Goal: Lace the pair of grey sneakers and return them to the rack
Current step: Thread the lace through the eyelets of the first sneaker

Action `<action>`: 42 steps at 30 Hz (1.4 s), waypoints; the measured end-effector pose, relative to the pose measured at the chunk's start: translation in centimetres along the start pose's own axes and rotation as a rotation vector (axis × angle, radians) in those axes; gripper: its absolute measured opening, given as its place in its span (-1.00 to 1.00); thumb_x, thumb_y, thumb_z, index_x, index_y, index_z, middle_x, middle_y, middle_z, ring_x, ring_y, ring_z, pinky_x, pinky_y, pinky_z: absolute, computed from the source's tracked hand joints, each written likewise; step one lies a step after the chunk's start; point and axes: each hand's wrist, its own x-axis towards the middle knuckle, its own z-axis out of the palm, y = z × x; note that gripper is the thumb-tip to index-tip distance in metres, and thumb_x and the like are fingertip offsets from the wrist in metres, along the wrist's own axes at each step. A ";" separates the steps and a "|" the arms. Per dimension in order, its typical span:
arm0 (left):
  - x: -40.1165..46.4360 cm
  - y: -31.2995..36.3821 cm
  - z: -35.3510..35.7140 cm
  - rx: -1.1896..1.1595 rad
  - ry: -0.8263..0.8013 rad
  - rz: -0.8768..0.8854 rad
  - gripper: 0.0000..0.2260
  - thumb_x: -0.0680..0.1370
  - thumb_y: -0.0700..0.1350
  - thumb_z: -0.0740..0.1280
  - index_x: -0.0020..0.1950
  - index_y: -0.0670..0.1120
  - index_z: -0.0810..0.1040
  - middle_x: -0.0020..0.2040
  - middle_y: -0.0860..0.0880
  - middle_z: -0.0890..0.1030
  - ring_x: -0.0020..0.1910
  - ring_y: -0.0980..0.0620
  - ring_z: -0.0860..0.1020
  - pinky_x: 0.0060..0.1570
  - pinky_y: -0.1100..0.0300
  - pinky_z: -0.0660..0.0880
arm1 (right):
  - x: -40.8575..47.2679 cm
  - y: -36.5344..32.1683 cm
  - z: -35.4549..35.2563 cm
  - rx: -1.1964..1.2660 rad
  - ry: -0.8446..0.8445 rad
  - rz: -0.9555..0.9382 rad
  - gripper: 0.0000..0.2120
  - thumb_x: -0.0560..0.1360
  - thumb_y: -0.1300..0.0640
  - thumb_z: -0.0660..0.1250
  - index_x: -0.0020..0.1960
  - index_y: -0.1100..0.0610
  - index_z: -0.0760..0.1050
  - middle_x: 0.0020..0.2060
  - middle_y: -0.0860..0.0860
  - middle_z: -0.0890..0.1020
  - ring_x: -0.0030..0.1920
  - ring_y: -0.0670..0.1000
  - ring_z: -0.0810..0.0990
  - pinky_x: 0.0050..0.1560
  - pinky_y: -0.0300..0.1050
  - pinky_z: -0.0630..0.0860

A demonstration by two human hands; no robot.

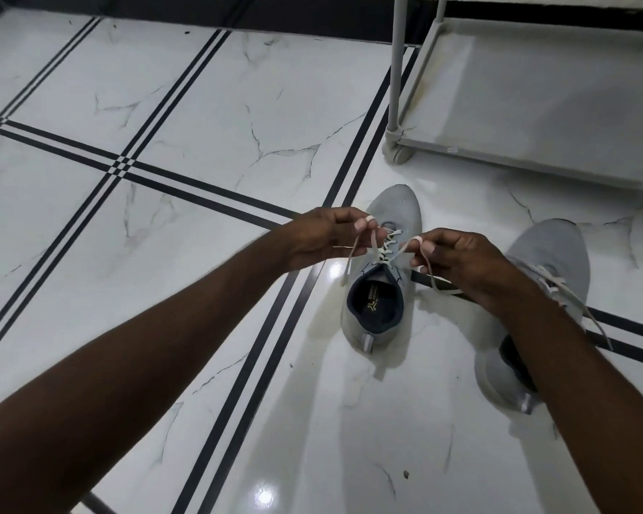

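Beside the rack (535,105), hands (387,243) pinch sneaker (379,291) laces (both ends).

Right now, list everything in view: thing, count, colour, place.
sneaker being laced: 1, grey with dark lining, on the floor at centre, toe pointing away.
second sneaker: 1, grey, on the floor to its right, partly behind the right forearm, lace loose.
lace: 1, off-white, threaded through the centre sneaker, one end in each hand.
rack: 1, grey, upper right, bottom shelf showing nothing on it.
floor: white marbled tiles with dark stripes.
left hand: fingers pinching the left lace end.
right hand: fingers pinching the right lace end.
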 end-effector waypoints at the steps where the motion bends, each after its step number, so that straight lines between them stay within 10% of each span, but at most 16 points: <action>1: 0.4 -0.2 0.4 -0.003 0.038 0.009 -0.91 0.60 -0.15 0.30 -0.04 -0.07 0.60 0.01 -0.09 0.67 0.14 -0.06 0.60 0.20 0.06 0.49 | 0.1 0.3 0.5 0.024 0.052 -0.007 -0.84 0.55 0.24 0.30 0.07 0.27 0.58 -0.18 -0.01 0.70 -0.23 0.00 0.59 -0.12 -0.18 0.58; 7: 2.4 -1.6 1.6 0.070 0.311 0.023 -0.75 0.54 -0.06 0.40 0.08 -0.21 0.64 -0.30 -0.03 0.57 -0.38 0.13 0.49 -0.41 0.32 0.34 | 0.9 0.8 3.1 0.095 0.115 -0.042 -0.89 0.54 0.22 0.33 -0.02 0.16 0.64 -0.13 0.01 0.73 -0.35 -0.05 0.60 -0.34 -0.25 0.46; 16: 2.9 -1.2 0.9 0.037 0.200 -0.053 -0.64 0.52 -0.43 0.20 0.27 -0.19 0.53 -0.15 -0.08 0.65 -0.28 0.08 0.60 -0.27 0.27 0.54 | 0.9 0.7 4.2 -0.136 0.144 -0.143 -0.76 0.56 0.38 0.23 0.10 0.14 0.58 -0.18 0.22 0.71 -0.20 0.18 0.72 -0.10 0.00 0.63; 27: 3.7 -2.2 2.1 -0.003 0.293 -0.049 -0.99 0.49 -0.31 0.41 -0.11 -0.24 0.60 -0.30 -0.16 0.65 -0.34 0.01 0.63 -0.33 0.33 0.56 | 1.7 0.9 4.4 -0.375 0.202 -0.247 -0.75 0.51 0.30 0.35 0.12 0.03 0.55 -0.32 0.13 0.70 -0.36 0.13 0.69 -0.29 -0.07 0.63; 42: 3.3 -2.1 1.9 0.067 0.115 -0.102 -0.88 0.59 -0.20 0.30 0.04 -0.19 0.62 -0.28 -0.04 0.58 -0.39 0.16 0.50 -0.37 0.35 0.43 | 2.8 1.7 2.7 -0.113 0.058 -0.071 -0.90 0.49 0.35 0.36 -0.07 0.20 0.48 -0.38 0.10 0.68 -0.42 0.05 0.59 -0.36 -0.13 0.54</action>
